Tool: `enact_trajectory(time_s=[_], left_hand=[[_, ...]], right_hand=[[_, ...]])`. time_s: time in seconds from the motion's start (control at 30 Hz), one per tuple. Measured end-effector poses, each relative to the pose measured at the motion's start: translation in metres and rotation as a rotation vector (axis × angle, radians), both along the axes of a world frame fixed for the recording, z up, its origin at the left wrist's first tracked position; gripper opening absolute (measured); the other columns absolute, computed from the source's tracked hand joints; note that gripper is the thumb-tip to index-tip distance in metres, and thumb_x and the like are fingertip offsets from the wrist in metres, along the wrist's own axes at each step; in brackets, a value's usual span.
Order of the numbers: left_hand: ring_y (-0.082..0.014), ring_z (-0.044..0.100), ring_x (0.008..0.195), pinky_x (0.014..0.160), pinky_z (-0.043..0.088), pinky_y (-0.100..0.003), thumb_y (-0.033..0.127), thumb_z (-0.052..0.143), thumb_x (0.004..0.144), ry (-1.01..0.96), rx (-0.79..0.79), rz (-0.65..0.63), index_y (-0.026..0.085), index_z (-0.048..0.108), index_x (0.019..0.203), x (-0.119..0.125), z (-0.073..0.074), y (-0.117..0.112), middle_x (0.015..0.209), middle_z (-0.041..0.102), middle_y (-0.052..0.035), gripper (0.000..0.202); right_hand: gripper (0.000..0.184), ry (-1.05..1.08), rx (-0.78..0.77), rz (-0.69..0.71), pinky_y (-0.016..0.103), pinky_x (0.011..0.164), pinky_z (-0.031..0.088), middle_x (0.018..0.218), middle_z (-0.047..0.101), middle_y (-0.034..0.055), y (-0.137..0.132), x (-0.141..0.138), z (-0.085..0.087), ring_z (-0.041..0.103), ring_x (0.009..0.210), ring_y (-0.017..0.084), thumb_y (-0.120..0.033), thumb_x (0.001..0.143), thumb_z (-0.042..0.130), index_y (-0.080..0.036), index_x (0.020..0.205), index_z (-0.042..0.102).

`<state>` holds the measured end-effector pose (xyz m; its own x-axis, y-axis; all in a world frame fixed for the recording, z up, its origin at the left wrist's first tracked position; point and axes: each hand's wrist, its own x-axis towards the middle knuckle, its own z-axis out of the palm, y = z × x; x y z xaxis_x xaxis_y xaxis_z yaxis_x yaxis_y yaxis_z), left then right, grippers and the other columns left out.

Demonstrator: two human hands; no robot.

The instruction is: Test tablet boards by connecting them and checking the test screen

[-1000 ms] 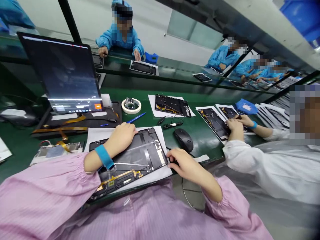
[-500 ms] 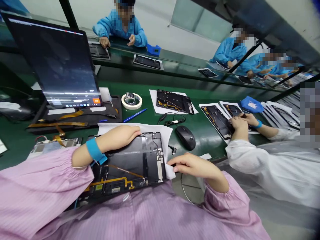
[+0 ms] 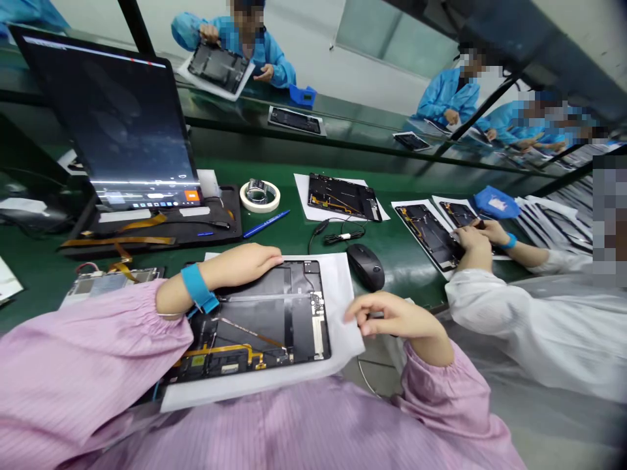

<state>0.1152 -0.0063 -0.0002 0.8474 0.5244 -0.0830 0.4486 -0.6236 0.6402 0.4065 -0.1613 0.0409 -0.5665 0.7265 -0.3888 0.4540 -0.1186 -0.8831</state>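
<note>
An opened tablet housing (image 3: 264, 326), black inside with gold flex cables and a small circuit board, lies before me on a white sheet (image 3: 343, 339). My left hand (image 3: 249, 264), with a blue strap at the wrist, grips the housing's far edge, its fingertips partly hidden. At the sheet's right edge, my right hand (image 3: 389, 316) is closed on the sheet between thumb and fingers. The sheet sticks out past the housing on the right and near sides.
A tablet screen (image 3: 108, 124) stands at left on a black stand. Tape rolls (image 3: 260, 196), a blue pen (image 3: 267, 223), a cable (image 3: 345, 234), a mouse (image 3: 366, 266) and another housing (image 3: 343, 197) lie beyond. A co-worker's hands (image 3: 475, 241) work at right.
The white sheet has slid right and toward me under the housing, with my right hand on it. My left hand stays at the far edge. Across the bench, a person has lifted a housing.
</note>
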Motion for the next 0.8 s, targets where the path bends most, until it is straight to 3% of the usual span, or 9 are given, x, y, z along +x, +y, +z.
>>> enact_trajectory(time_s=[0.13,0.23,0.3,0.4,0.43,0.5,0.57,0.67,0.8], left_hand=[[-0.0208,0.058,0.073,0.068,0.041,-0.03,0.041,0.028,0.096,0.055,-0.012,-0.002,0.02,0.053,0.079,-0.004,0.004,-0.003,0.08,0.064,-0.0039,0.037],[-0.0202,0.058,0.073,0.069,0.041,-0.029,0.042,0.028,0.096,0.069,-0.027,-0.003,0.021,0.054,0.077,-0.012,0.008,-0.001,0.08,0.064,-0.0033,0.039],[-0.0194,0.058,0.073,0.07,0.041,-0.028,0.042,0.027,0.096,0.055,-0.042,-0.017,0.021,0.053,0.078,-0.016,0.008,0.0,0.081,0.064,-0.0023,0.038],[-0.0185,0.058,0.073,0.072,0.041,-0.028,0.042,0.028,0.097,0.048,-0.056,-0.031,0.021,0.053,0.079,-0.018,0.007,0.002,0.081,0.064,-0.0012,0.038],[-0.0183,0.058,0.073,0.072,0.041,-0.027,0.042,0.028,0.097,0.047,-0.058,-0.031,0.021,0.053,0.079,-0.018,0.008,0.002,0.081,0.064,-0.001,0.038],[-0.0177,0.057,0.072,0.072,0.041,-0.026,0.043,0.028,0.097,0.039,-0.059,-0.027,0.021,0.052,0.077,-0.017,0.01,0.001,0.079,0.063,-0.0004,0.038],[-0.0173,0.057,0.071,0.071,0.041,-0.026,0.043,0.029,0.096,0.029,-0.06,-0.017,0.021,0.052,0.075,-0.016,0.015,0.0,0.078,0.063,0.0001,0.039],[-0.0178,0.056,0.072,0.071,0.042,-0.027,0.046,0.028,0.096,0.017,-0.066,-0.001,0.021,0.054,0.076,-0.019,0.024,-0.001,0.077,0.063,0.0002,0.041],[-0.0186,0.056,0.073,0.072,0.042,-0.028,0.05,0.028,0.096,-0.024,-0.092,0.023,0.02,0.054,0.076,-0.019,0.031,-0.002,0.077,0.063,0.0003,0.044]], right_hand=[[0.046,-0.195,0.184,0.11,0.022,0.068,0.045,0.094,0.066,0.0034,0.001,-0.016,-0.002,0.057,0.076,0.011,-0.036,0.088,0.059,-0.023,0.132,0.054],[0.065,-0.158,0.088,0.127,0.018,0.057,0.041,0.084,0.064,-0.0005,-0.004,-0.004,0.004,0.052,0.064,0.008,-0.038,0.084,0.063,-0.024,0.143,0.039],[0.074,-0.04,-0.018,0.158,0.018,0.053,0.039,0.077,0.063,-0.0011,-0.008,0.014,0.007,0.052,0.06,0.008,-0.041,0.078,0.069,-0.021,0.142,0.039],[0.046,0.227,0.023,0.109,0.022,0.057,0.04,0.065,0.059,-0.0003,-0.011,0.037,0.004,0.051,0.06,0.01,-0.051,0.075,0.069,-0.018,0.107,0.068],[0.041,0.291,0.082,0.016,0.023,0.057,0.039,0.062,0.056,-0.0007,-0.011,0.038,0.001,0.049,0.058,0.01,-0.055,0.075,0.067,-0.018,0.092,0.07],[0.039,0.264,0.202,-0.216,0.023,0.055,0.037,0.061,0.053,-0.0015,-0.011,0.028,-0.004,0.046,0.056,0.01,-0.056,0.076,0.066,-0.017,0.082,0.068],[0.032,0.043,0.307,-0.3,0.023,0.057,0.038,0.069,0.057,0.0003,-0.011,0.005,-0.008,0.049,0.061,0.011,-0.046,0.077,0.069,-0.016,0.088,0.067],[0.024,-0.305,0.454,-0.164,0.028,0.073,0.044,0.088,0.064,0.0052,-0.01,-0.033,-0.009,0.057,0.08,0.015,-0.029,0.08,0.066,-0.017,0.102,0.067],[0.029,-0.34,0.503,-0.067,0.031,0.08,0.045,0.098,0.066,0.0062,-0.009,-0.052,-0.009,0.058,0.09,0.017,-0.022,0.085,0.058,-0.019,0.113,0.062]])
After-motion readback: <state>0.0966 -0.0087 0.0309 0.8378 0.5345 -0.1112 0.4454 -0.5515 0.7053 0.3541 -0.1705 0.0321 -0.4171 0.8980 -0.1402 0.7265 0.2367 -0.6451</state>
